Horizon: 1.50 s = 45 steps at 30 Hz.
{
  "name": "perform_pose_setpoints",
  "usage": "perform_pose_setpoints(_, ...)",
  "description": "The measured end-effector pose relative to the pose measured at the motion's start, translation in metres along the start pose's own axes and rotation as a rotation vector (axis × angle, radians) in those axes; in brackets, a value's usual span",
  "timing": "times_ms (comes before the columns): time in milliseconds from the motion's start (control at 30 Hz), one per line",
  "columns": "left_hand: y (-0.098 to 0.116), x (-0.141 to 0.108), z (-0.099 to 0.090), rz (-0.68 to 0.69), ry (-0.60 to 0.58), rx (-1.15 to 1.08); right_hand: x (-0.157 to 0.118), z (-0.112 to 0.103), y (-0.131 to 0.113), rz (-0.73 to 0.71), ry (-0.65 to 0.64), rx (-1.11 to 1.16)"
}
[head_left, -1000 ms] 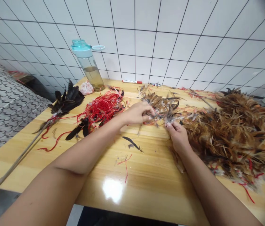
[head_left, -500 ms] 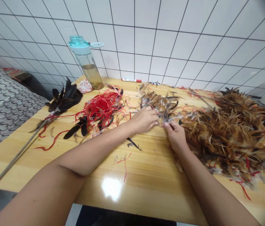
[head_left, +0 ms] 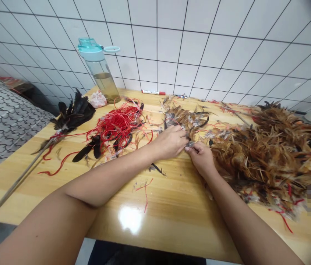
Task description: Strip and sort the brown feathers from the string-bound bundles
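Note:
My left hand [head_left: 172, 141] is closed at the near edge of a small heap of loose brown feathers [head_left: 184, 115]. Its fingers curl downward, hiding whatever they hold. Almost touching it, my right hand [head_left: 202, 157] pinches a small dark grey feather [head_left: 190, 144] between thumb and forefinger. Left of my hands is a tangle of red string [head_left: 118, 123] with some black feathers in it. A thick mass of brown feathers [head_left: 257, 154] lies just right of my right hand.
A bunch of black feathers [head_left: 75, 112] is tied to a long stick [head_left: 17, 189] on the left. At the back stand a water bottle [head_left: 102, 73] and a crumpled pinkish wad [head_left: 98, 99]. A red-capped marker [head_left: 153, 92] lies by the tiled wall [head_left: 172, 44].
My right hand has moved slightly left and closer to my left hand, bringing the small feather with it. My left hand stays by the heap.

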<state>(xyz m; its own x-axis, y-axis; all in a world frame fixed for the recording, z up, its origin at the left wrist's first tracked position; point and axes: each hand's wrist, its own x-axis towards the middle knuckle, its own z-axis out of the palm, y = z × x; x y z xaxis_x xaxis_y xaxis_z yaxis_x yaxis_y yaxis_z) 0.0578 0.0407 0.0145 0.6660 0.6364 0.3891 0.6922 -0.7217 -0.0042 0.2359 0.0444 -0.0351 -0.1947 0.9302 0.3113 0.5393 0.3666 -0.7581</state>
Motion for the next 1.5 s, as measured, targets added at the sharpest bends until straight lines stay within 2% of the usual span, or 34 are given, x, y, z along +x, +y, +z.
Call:
perform_pose_setpoints(67, 0.0, 0.0, 0.0, -0.007, 0.02, -0.016, 0.001, 0.0, 0.0, -0.007, -0.003, 0.002)
perform_pose_setpoints(133, -0.004, 0.001, -0.002, -0.058, 0.096, -0.054, 0.001, -0.001, 0.0, 0.011, -0.004, 0.027)
perform_pose_setpoints(233, -0.024, -0.001, -0.003, -0.23, 0.268, -0.122, 0.0, -0.003, 0.0, 0.083, 0.005, 0.097)
perform_pose_setpoints(300, -0.043, -0.004, -0.003, -0.402, 0.318, -0.125, -0.002, -0.003, 0.0, 0.139, 0.016, 0.171)
perform_pose_setpoints(367, -0.059, -0.007, -0.004, -0.551, 0.248, -0.121, -0.003, -0.002, 0.001, 0.183, 0.014, 0.246)
perform_pose_setpoints(467, -0.069, -0.009, -0.005, -0.614, 0.01, -0.166, -0.004, -0.002, 0.001, 0.218, 0.007, 0.308)
perform_pose_setpoints(567, -0.062, -0.008, -0.005, -0.598, -0.148, -0.188, -0.004, -0.003, 0.001, 0.235, 0.006, 0.325)
perform_pose_setpoints(700, -0.053, -0.007, -0.001, -0.568, -0.238, -0.141, -0.004, -0.004, 0.0, 0.25, 0.008, 0.306)
perform_pose_setpoints(800, -0.057, -0.008, 0.0, -0.577, -0.209, -0.169, -0.004, -0.004, -0.002, 0.254, 0.013, 0.305)
perform_pose_setpoints(867, -0.062, -0.007, -0.003, -0.622, -0.126, -0.268, -0.004, -0.004, -0.003, 0.253, 0.012, 0.311)
perform_pose_setpoints(967, -0.066, -0.006, -0.009, -0.725, 0.024, -0.547, -0.004, -0.004, -0.004, 0.249, 0.011, 0.309)
perform_pose_setpoints(1033, -0.064, -0.004, -0.011, -0.759, 0.055, -0.803, -0.004, -0.004, -0.004, 0.243, 0.014, 0.3)
perform_pose_setpoints(1133, -0.054, -0.001, -0.011, -0.756, 0.011, -1.143, -0.004, -0.003, -0.002, 0.235, 0.024, 0.275)
perform_pose_setpoints(1233, -0.039, 0.001, -0.009, -0.722, -0.052, -1.363, -0.004, -0.002, -0.001, 0.215, 0.038, 0.237)
perform_pose_setpoints(1367, -0.022, 0.003, -0.006, -0.653, -0.116, -1.462, -0.004, -0.001, -0.001, 0.175, 0.045, 0.195)
perform_pose_setpoints(1500, -0.01, 0.004, 0.001, -0.66, -0.085, -1.442, -0.003, 0.001, 0.0, 0.143, 0.033, 0.177)
